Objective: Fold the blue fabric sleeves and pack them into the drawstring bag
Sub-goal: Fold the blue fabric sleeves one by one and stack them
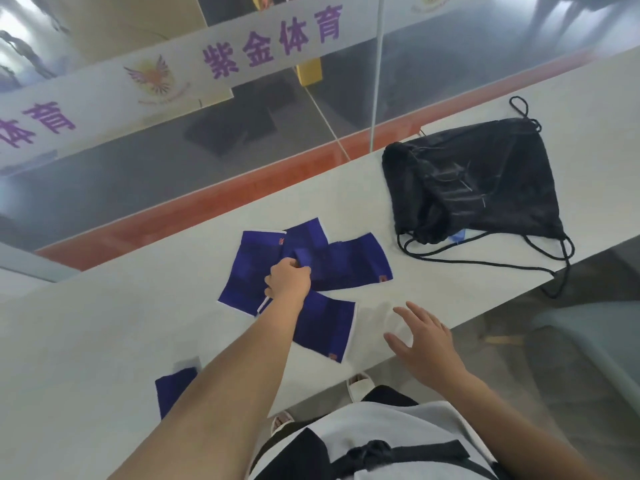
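Several blue fabric sleeves with white edges lie overlapping in a loose pile point(349, 263) at the middle of the white counter. My left hand point(288, 280) reaches into the pile and pinches a fold of one blue sleeve point(304, 255). Another sleeve point(325, 325) lies flat nearer to me, just right of my left forearm. One more sleeve point(175, 388) sits near the front edge, partly hidden under that forearm. My right hand point(424, 337) hovers with spread fingers over the counter's front edge, holding nothing. The black drawstring bag point(485, 181) lies flat at the far right, cords trailing off the edge.
The white counter point(104, 341) is a narrow strip running diagonally, bounded at the back by an orange band and a glass wall point(173, 161) with purple lettering. A grey seat point(588, 344) stands below the counter at the right. My shoes and clothing show below.
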Tool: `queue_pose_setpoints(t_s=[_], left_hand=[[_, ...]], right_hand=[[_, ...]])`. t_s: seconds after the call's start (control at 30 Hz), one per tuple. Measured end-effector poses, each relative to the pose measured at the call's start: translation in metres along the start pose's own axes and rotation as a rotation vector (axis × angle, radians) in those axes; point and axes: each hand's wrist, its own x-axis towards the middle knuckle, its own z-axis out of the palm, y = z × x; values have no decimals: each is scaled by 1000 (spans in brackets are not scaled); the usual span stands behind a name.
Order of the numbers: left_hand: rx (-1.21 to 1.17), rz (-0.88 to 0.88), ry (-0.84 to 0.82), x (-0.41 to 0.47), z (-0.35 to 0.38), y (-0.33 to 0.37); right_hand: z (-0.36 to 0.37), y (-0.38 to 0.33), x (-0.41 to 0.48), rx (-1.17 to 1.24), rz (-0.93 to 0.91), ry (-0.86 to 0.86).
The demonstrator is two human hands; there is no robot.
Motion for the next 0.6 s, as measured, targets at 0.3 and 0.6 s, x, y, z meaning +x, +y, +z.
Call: queue_pose_setpoints(t_s=[0.3,0.6], left_hand=[[-346,383,-12,-70,-86,-19],[-700,327,-183,-137,-183,-55]], right_hand=[[-41,-67,39,170,-282,-48],[-52,-174,43,468,-566,-549]])
